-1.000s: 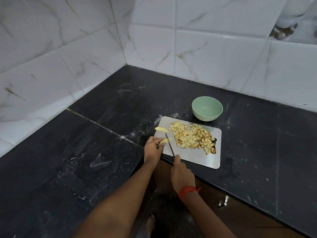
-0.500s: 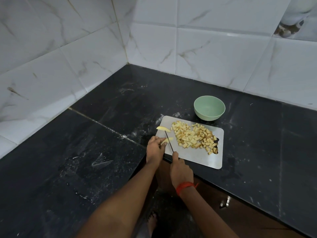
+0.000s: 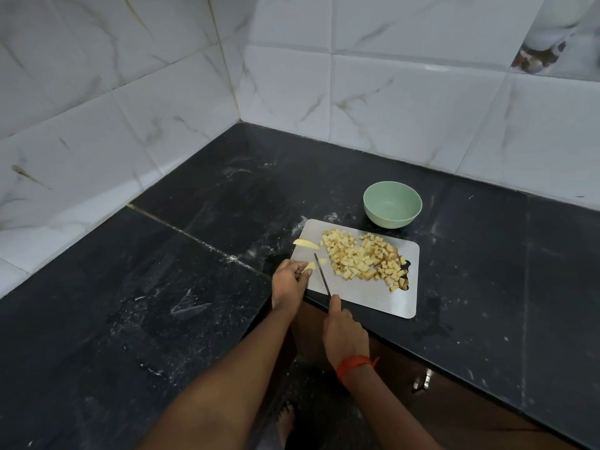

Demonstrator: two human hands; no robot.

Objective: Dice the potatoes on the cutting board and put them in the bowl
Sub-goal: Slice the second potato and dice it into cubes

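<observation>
mostly dark counter w/ white tiled walls behind it. board sits at the counter's near edge and is the landmark. bowl stands just past the board's far edge, nothing visible in it. dice pile covers the board's middle and right part, reaching the handle cutout at its right end. left hand is at the board's left edge, fingers pinching a wedge down on the board. right hand is off the board's near edge, clenched round the handle of a knife, index finger along the top, blade lying across the board's left part beside the wedge. 2nd wedge lies loose at the board's far-left corner. red thread on the right wrist.
</observation>
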